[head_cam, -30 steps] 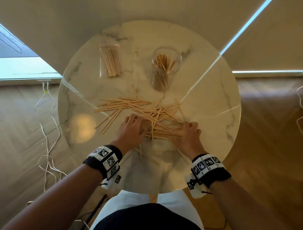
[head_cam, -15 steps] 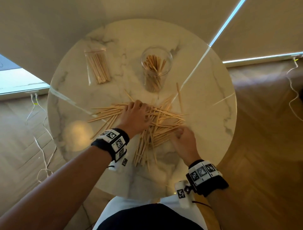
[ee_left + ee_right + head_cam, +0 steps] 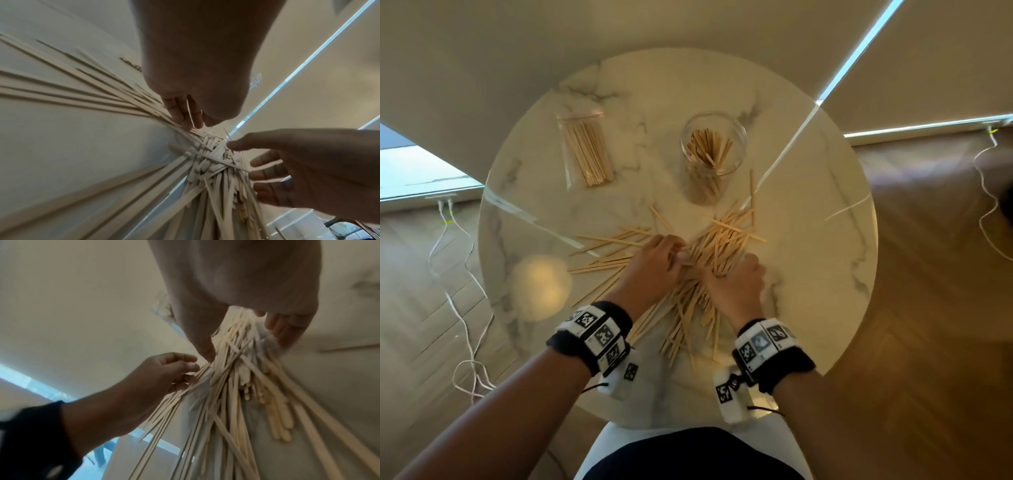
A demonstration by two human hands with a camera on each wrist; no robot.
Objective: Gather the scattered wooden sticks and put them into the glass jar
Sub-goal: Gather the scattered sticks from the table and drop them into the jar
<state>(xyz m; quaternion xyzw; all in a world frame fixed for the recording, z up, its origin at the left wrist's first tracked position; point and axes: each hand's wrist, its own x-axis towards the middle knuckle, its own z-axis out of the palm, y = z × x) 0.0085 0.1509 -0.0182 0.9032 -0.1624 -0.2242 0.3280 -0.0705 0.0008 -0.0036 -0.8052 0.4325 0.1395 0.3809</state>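
A glass jar [image 3: 712,150] stands upright at the back centre of the round marble table [image 3: 825,246], with several wooden sticks in it. Many loose wooden sticks [image 3: 726,236] lie heaped across the middle. My left hand [image 3: 674,251] is at the heap's left side, fingertips [image 3: 185,115] pressing down on the sticks. My right hand [image 3: 739,274] is at the heap's right side. Its fingers [image 3: 265,177] are spread against the pile, and in the right wrist view thumb and fingers straddle a bunch of sticks [image 3: 232,353]. Neither hand lifts anything.
A clear plastic pack of sticks [image 3: 585,150] lies at the table's back left. More loose sticks fan out left of my left hand [image 3: 602,240] and toward the near edge [image 3: 681,329]. White cables [image 3: 465,308] trail on the wooden floor at left.
Both hands have swept the sticks inward, turning the spread into a tighter heap that points toward the jar. My left hand went forward and back; my right hand closed in from the right.
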